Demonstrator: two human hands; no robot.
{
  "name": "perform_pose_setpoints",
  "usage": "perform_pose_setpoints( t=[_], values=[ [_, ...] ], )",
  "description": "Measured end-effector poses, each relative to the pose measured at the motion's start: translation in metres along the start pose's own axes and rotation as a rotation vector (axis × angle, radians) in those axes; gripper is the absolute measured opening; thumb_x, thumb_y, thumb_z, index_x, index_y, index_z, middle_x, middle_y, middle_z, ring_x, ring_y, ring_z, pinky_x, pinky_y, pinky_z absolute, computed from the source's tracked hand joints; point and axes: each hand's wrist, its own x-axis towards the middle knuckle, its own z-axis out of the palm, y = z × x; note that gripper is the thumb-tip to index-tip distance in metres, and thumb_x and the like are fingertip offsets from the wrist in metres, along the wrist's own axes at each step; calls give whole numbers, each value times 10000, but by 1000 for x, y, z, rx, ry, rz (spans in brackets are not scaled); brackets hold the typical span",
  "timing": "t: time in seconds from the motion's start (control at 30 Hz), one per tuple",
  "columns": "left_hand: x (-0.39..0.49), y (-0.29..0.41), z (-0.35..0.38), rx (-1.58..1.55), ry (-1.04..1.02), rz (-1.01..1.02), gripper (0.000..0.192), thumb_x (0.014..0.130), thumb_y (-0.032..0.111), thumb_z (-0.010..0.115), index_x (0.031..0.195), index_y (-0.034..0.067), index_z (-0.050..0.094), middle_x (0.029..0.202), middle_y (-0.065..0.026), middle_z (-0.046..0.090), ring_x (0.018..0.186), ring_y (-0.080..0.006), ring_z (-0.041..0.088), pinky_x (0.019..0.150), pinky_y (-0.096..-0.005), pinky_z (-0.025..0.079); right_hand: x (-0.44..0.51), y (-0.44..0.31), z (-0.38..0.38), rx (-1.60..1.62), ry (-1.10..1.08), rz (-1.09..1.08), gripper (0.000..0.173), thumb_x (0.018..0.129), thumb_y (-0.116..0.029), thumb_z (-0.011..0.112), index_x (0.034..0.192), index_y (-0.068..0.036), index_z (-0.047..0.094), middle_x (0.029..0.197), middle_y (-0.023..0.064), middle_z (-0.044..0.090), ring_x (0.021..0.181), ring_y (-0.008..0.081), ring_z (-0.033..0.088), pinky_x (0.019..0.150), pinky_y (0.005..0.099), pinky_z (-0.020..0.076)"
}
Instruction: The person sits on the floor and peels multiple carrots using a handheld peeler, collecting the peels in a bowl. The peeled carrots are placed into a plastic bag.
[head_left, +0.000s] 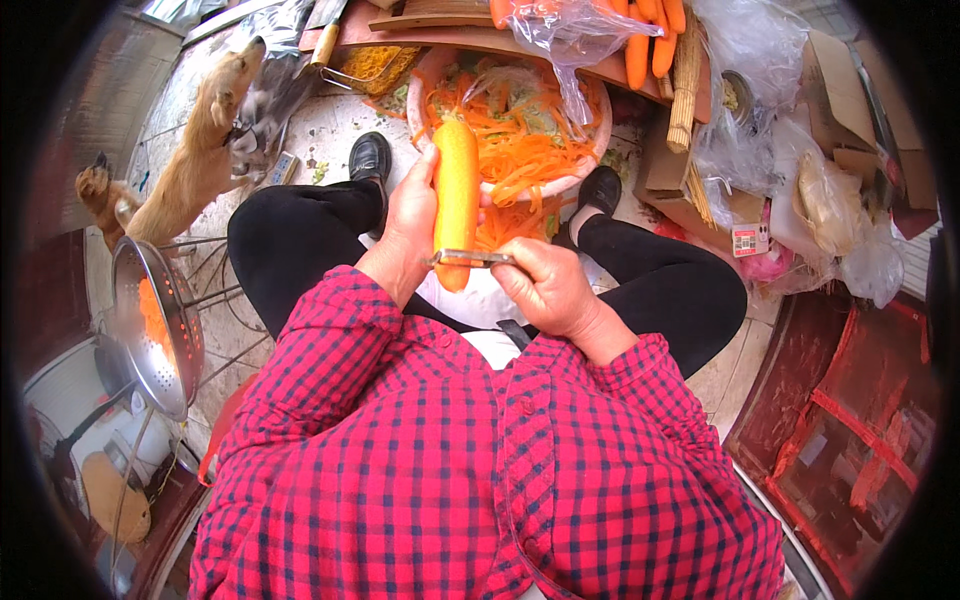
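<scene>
A long yellow-orange vegetable (456, 187), perhaps a peeled squash or cucumber, lies in my left hand (409, 217), its far end pointing away from me. My right hand (551, 289) grips a metal peeler (474, 259), whose blade crosses the vegetable near its close end. Beyond my hands stands a pale tub (602, 142) full of orange peelings (517, 154). More orange strips lie between my knees, just this side of the tub.
A tan dog (195, 142) stands at the left, near a metal colander (154, 330) holding something orange. Whole carrots (637, 56) and a plastic bag (562, 37) lie on a board beyond the tub. Cardboard boxes (840, 97) and plastic bags fill the right side.
</scene>
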Motion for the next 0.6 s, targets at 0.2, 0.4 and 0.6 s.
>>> perform_pose_setpoints(
  t=[0.2,0.4,0.6],
  values=[
    [-5,-7,6,-107,-21,-102,539,1001,528,397,1131,30,558,775,-162,658,616,-262,641,564,-358,540,8,7,1,-119,113,94,158,911,-186,604,855,-45,561,778,175,591,762,398,616,633,447,479],
    [-31,-14,13,272,-246,-241,542,1027,462,341,1211,-11,531,865,-161,644,643,-266,657,520,-352,544,33,67,-34,-128,372,425,218,942,-255,557,912,-49,621,818,201,644,777,418,629,659,417,496],
    [-23,-11,13,93,-203,-136,546,1005,485,409,1243,12,539,889,-140,662,718,-258,676,589,-369,562,28,54,-31,-130,393,382,209,933,-229,543,906,-32,608,825,212,627,802,402,636,664,409,498]
  ],
)
